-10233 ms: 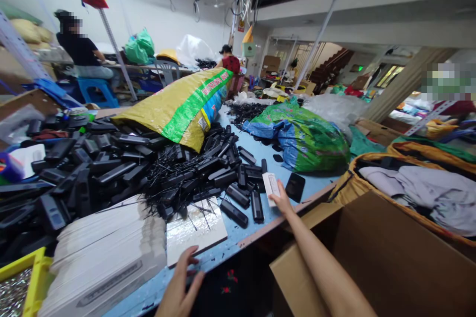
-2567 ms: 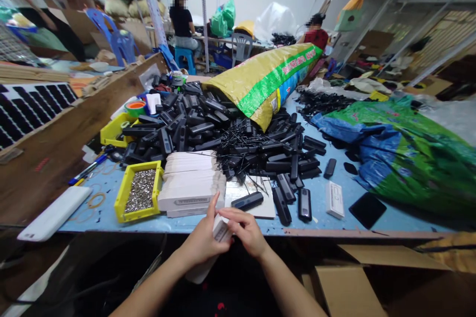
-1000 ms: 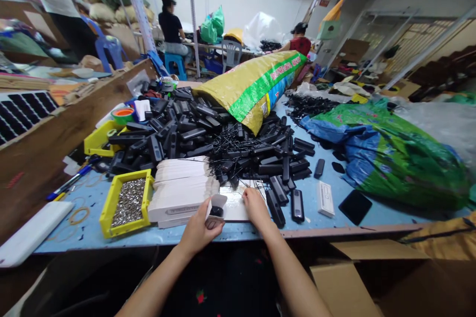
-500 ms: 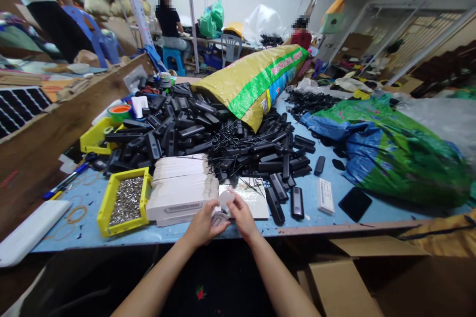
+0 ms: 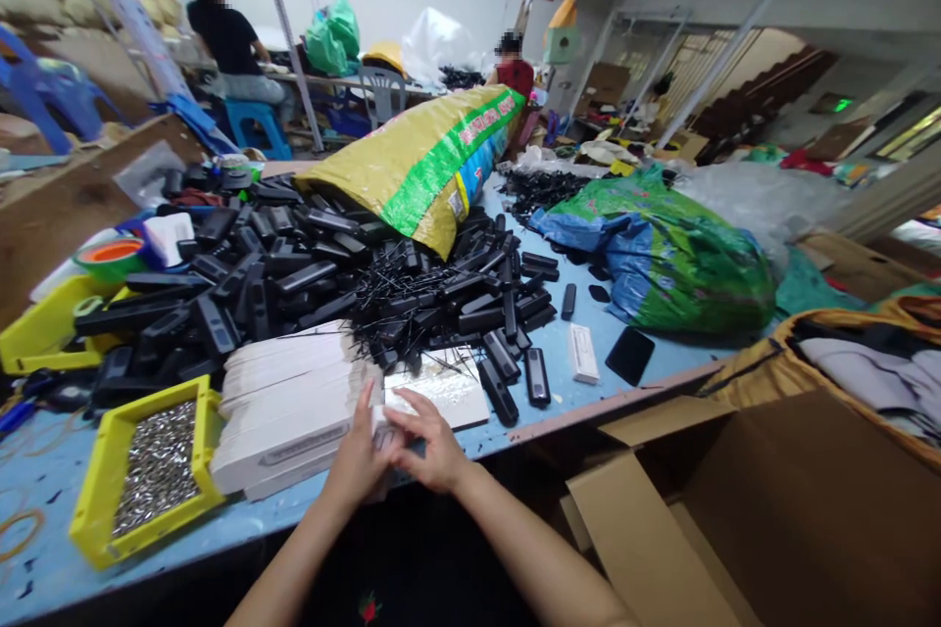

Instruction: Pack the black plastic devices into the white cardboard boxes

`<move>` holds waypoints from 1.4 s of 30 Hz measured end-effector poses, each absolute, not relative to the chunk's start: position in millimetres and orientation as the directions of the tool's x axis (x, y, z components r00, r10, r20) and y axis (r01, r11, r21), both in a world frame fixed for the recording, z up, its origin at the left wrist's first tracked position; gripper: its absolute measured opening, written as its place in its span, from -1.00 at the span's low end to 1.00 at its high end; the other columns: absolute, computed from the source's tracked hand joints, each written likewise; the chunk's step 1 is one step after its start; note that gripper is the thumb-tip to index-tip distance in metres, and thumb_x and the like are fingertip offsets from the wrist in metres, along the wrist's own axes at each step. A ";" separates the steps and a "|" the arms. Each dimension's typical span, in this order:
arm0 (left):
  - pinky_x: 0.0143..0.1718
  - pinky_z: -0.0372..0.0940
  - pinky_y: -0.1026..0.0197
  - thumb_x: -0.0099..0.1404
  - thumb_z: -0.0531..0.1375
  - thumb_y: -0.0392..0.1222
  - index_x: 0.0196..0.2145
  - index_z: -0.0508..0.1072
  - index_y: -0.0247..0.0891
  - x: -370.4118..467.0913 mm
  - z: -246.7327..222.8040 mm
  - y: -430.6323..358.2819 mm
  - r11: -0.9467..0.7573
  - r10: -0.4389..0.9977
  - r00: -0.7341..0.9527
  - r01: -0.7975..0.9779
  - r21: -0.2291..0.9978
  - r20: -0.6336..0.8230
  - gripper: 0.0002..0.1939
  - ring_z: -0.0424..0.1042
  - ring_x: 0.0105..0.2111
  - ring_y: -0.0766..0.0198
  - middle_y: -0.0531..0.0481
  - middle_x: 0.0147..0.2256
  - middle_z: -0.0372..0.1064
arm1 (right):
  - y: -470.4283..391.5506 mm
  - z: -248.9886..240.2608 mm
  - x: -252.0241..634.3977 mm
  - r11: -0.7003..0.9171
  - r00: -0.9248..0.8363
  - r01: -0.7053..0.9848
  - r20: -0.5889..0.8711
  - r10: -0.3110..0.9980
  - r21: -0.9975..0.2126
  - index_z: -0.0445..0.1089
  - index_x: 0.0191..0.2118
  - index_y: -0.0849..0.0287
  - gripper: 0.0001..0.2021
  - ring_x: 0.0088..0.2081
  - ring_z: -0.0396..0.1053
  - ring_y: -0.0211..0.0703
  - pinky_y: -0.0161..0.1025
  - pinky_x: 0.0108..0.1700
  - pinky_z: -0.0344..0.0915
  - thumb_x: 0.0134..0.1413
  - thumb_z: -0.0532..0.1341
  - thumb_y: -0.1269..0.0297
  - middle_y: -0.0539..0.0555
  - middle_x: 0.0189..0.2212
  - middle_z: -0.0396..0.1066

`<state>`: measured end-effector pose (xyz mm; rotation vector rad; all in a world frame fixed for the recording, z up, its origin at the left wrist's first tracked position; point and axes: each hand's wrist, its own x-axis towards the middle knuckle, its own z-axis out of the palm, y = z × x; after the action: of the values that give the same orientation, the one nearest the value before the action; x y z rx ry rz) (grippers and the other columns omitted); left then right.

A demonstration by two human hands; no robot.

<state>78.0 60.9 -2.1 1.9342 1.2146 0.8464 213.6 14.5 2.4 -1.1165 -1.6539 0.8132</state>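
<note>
Between my two hands is a small white carton (image 5: 380, 423), held upright at the table's front edge and mostly hidden by the fingers. My left hand (image 5: 359, 458) wraps around its left side. On the other side, my right hand (image 5: 432, 446) has its fingers bent at the carton's top and right edge. Just left of them lies a stack of flat white cartons (image 5: 290, 402). A white board (image 5: 448, 387) with a shiny surface lies behind my right hand. Beyond it spreads a heap of black plastic devices (image 5: 309, 276) with thin black sticks (image 5: 404, 279) on top.
A yellow bin (image 5: 95, 509) of small metal parts stands left. Rightward are a closed white box (image 5: 583, 354), a black phone-like slab (image 5: 630, 356) and a green-blue sack (image 5: 676, 255). An open cardboard box (image 5: 809, 509) sits below right. Two people sit farther back.
My view has turned to the right, so the table appears shifted left. The carton's raised white flap no longer stands up, and my right hand's fingers have spread over its top.
</note>
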 end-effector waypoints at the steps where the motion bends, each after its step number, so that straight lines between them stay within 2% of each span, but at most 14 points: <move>1: 0.20 -0.04 -0.16 0.23 0.11 0.04 0.29 -0.22 -0.30 81.4 2.1 56.5 -0.271 0.942 0.306 0.457 0.847 0.137 -0.16 -0.12 0.27 -0.09 -0.34 0.28 -0.23 | 9.3 -0.3 212.6 0.313 -0.135 0.343 0.284 0.949 -0.886 0.02 0.27 0.17 -0.12 0.28 -0.06 0.02 -0.02 0.26 -0.02 -0.19 0.35 0.10 0.18 0.27 -0.05; 4: 0.16 0.06 -0.15 0.33 -0.02 0.01 0.30 -0.25 -0.19 75.0 20.4 44.6 -0.172 0.943 0.327 0.319 0.932 0.063 -0.30 0.03 0.23 0.00 -0.28 0.25 -0.10 | 0.6 0.9 235.3 0.196 -0.067 0.419 0.185 0.980 -0.886 -0.30 0.33 0.21 0.08 0.29 -0.11 0.05 -0.03 0.24 0.02 -0.25 0.36 0.20 0.25 0.29 -0.16; 6: 0.08 0.19 -0.09 0.29 0.04 -0.01 0.28 -0.24 -0.15 47.3 35.0 46.9 -0.223 0.947 0.286 0.249 0.943 0.148 -0.28 0.22 0.11 0.06 -0.24 0.17 0.08 | 4.0 10.2 284.1 0.109 0.148 0.451 0.194 0.970 -0.886 -0.18 0.30 0.19 -0.14 0.23 0.04 0.02 -0.04 0.21 0.08 -0.11 0.23 0.24 0.22 0.23 0.01; 8: -0.01 0.28 -0.08 0.16 0.15 0.02 0.17 0.05 -0.22 1.0 47.7 60.7 -0.281 0.950 -0.026 0.368 0.886 0.312 -0.33 0.33 -0.03 0.04 -0.22 0.04 0.21 | 13.8 21.1 354.3 -0.093 0.454 0.510 0.176 0.873 -0.855 -0.13 0.28 0.25 -0.22 0.20 0.07 0.03 -0.04 0.18 0.12 -0.06 0.17 0.21 0.27 0.21 0.00; 11: -0.24 0.38 -0.06 -0.03 0.20 0.02 -0.15 0.32 -0.28 -78.7 54.2 91.3 0.014 0.871 -0.365 0.687 0.727 0.328 -0.50 0.41 -0.28 0.03 -0.15 -0.20 0.34 | 30.3 27.2 452.9 -0.505 0.682 0.622 0.097 0.725 -0.598 0.11 0.18 0.29 -0.33 0.28 -0.12 0.13 0.03 0.25 -0.09 -0.11 0.18 0.22 0.28 0.28 -0.19; 15: -0.16 0.32 -0.08 -0.05 0.03 -0.08 -0.40 0.32 -0.25 -141.8 36.1 116.3 0.091 0.979 -0.153 0.920 0.380 0.135 -0.74 0.39 -0.31 -0.02 -0.14 -0.40 0.38 | 45.2 16.4 489.4 -0.691 0.763 0.575 -0.018 0.647 -0.439 0.17 0.15 0.30 -0.39 0.26 -0.12 0.31 0.28 0.18 -0.16 -0.08 0.17 0.22 0.36 0.25 -0.08; 18: -0.22 0.30 -0.01 -0.01 -0.01 -0.11 -0.54 0.30 -0.19 -151.7 18.1 120.0 0.026 1.000 -0.029 0.964 0.266 0.009 -0.84 0.37 -0.37 0.01 -0.10 -0.49 0.40 | 64.2 12.1 459.1 -0.568 0.696 0.662 0.119 0.709 -0.489 0.16 0.16 0.33 -0.39 0.18 0.05 0.19 0.13 0.15 -0.02 0.02 0.13 0.10 0.37 0.14 0.13; 22: -0.32 0.28 0.10 0.14 -0.06 -0.08 -0.60 0.26 -0.16 -152.8 12.8 116.1 0.063 0.998 -0.055 0.973 0.224 -0.040 -0.75 0.36 -0.45 0.11 0.01 -0.56 0.37 | 94.3 20.6 421.8 -0.374 0.642 0.649 0.213 0.736 -0.663 0.35 -0.03 0.31 -0.45 -0.06 0.31 0.13 -0.03 0.00 0.17 -0.15 0.25 0.08 0.29 -0.18 0.41; 27: -0.18 0.31 0.01 0.21 -0.08 0.02 -0.44 0.29 -0.14 -148.2 27.7 98.1 0.013 0.983 -0.061 0.962 0.271 0.172 -0.73 0.40 -0.31 0.09 0.03 -0.41 0.41 | 80.1 28.4 404.9 -0.330 0.719 0.516 0.191 0.668 -0.791 0.38 -0.08 0.36 -0.51 -0.21 0.38 0.04 -0.09 -0.14 0.27 0.00 0.08 0.04 0.30 -0.24 0.44; 31: -0.05 0.26 -0.02 0.19 -0.06 -0.03 -0.36 0.30 -0.20 -135.6 31.7 93.7 0.005 0.935 -0.115 0.950 0.311 0.337 -0.76 0.38 -0.19 0.05 -0.06 -0.30 0.40 | 42.8 22.4 372.4 -0.044 0.468 0.279 0.096 0.878 -0.959 0.42 -0.18 0.28 -0.52 -0.27 0.40 -0.04 -0.12 -0.17 0.33 -0.22 0.29 0.02 0.18 -0.29 0.46; 33: -0.07 0.25 -0.02 0.17 -0.03 -0.03 -0.35 0.33 -0.22 -122.1 32.7 94.8 0.065 0.927 -0.217 0.897 0.436 0.308 -0.74 0.38 -0.22 0.04 -0.10 -0.30 0.39 | 29.5 21.0 352.1 0.002 0.355 0.115 0.043 0.934 -0.993 0.44 -0.28 0.25 -0.61 -0.25 0.41 -0.05 -0.13 -0.14 0.33 -0.23 0.33 0.08 0.15 -0.31 0.46; 36: -0.16 0.27 0.06 0.07 0.12 0.05 -0.35 0.37 -0.25 -78.1 36.8 87.1 0.137 0.920 -0.374 0.580 0.803 0.113 -0.68 0.38 -0.32 0.13 -0.08 -0.36 0.39 | 21.0 27.1 318.0 0.048 0.362 -0.205 -0.031 0.932 -0.978 0.36 -0.29 0.20 -0.68 -0.30 0.42 -0.08 -0.11 -0.20 0.36 -0.13 0.28 0.07 0.12 -0.31 0.44; 38: -0.23 0.28 0.16 -0.04 0.24 0.08 -0.36 0.37 -0.29 -31.6 40.0 73.1 0.148 0.966 -0.234 0.144 0.978 -0.112 -0.60 0.37 -0.38 0.23 -0.04 -0.42 0.38 | 21.5 37.1 290.9 0.118 0.391 -0.390 -0.048 0.919 -0.913 0.28 -0.31 0.16 -0.71 -0.41 0.41 -0.15 -0.13 -0.29 0.37 -0.07 0.24 0.07 0.04 -0.41 0.41; 42: -0.27 0.26 0.25 -0.11 0.37 0.02 -0.36 0.46 -0.34 58.8 43.1 40.5 0.341 0.940 0.091 -0.297 0.892 -0.329 -0.58 0.37 -0.41 0.32 -0.03 -0.43 0.41 | 31.3 64.5 237.4 0.277 0.440 -0.479 0.045 0.897 -0.833 0.21 -0.33 0.13 -0.77 -0.51 0.30 -0.27 -0.16 -0.32 0.35 -0.01 0.19 0.10 -0.09 -0.58 0.23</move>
<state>58.8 40.5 43.1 0.7500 1.0974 1.0603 237.4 31.3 64.5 -0.8532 -0.5831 0.9972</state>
